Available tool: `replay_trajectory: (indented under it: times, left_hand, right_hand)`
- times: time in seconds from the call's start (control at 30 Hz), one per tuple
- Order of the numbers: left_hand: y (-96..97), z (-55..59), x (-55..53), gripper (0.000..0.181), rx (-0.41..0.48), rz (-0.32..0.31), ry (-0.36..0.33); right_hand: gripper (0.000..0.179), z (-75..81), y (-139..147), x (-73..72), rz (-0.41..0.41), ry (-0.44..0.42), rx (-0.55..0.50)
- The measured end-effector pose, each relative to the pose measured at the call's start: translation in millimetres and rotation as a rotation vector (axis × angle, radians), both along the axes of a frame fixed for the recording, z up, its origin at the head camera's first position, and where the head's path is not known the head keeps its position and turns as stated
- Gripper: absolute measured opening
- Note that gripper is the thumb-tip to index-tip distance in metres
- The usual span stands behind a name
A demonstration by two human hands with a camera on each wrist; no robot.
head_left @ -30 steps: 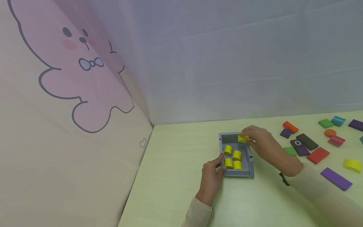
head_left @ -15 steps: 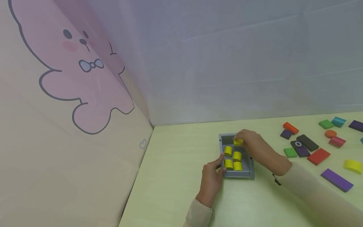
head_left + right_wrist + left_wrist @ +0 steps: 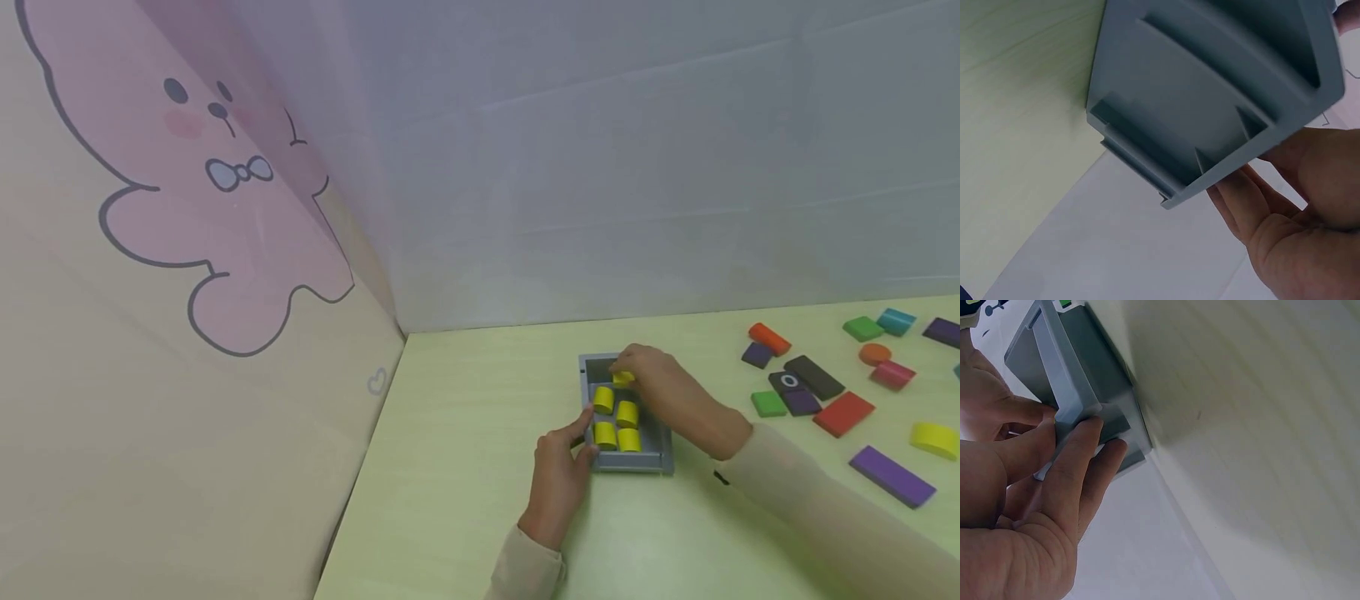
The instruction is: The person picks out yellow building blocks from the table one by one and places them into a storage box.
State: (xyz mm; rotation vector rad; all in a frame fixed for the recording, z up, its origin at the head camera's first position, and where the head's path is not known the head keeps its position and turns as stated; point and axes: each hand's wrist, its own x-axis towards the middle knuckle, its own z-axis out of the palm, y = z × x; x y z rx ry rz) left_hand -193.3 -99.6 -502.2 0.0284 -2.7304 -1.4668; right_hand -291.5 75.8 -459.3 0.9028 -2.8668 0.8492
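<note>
A small grey open box [image 3: 633, 462] stands on the table, with several round-topped yellow blocks [image 3: 627, 414] standing in its near part. My left hand [image 3: 557, 479] grips the box's left side near the front corner; the left wrist view has its fingers along the grey wall [image 3: 1063, 375]. Over the far end, my right hand [image 3: 671, 398] reaches inside and pinches another yellow block [image 3: 622, 379], partly covered by the fingers. The right wrist view shows the right hand [image 3: 1310, 206] behind the ribbed outer side of the box [image 3: 1172, 87], which hides the block.
Loose blocks lie on the right of the table, among them a red slab [image 3: 843, 414], a purple slab [image 3: 892, 476], a yellow arched block [image 3: 934, 439] and a green block [image 3: 768, 404]. A grey curtain [image 3: 637, 183] hangs along the back; a bear-printed cloth [image 3: 247, 242] is at left.
My right hand has moved left and lower over the far end of the box with the yellow block. The left hand keeps its place on the box.
</note>
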Motion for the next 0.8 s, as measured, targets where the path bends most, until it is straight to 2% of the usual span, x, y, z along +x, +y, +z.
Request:
replay_trajectory:
  times: [0.23,0.8]
  left_hand:
    - [-0.2,-0.2,0.2,0.054,-0.006,-0.006,0.008]
    - [-2.0,0.1,0.5,0.052,-0.018,-0.015,0.024]
  right_hand:
    - [0.027,0.0,-6.4,-2.3,0.012,-0.014,0.070]
    - [0.023,-7.1,-13.6,-3.9,0.046,0.004,0.145]
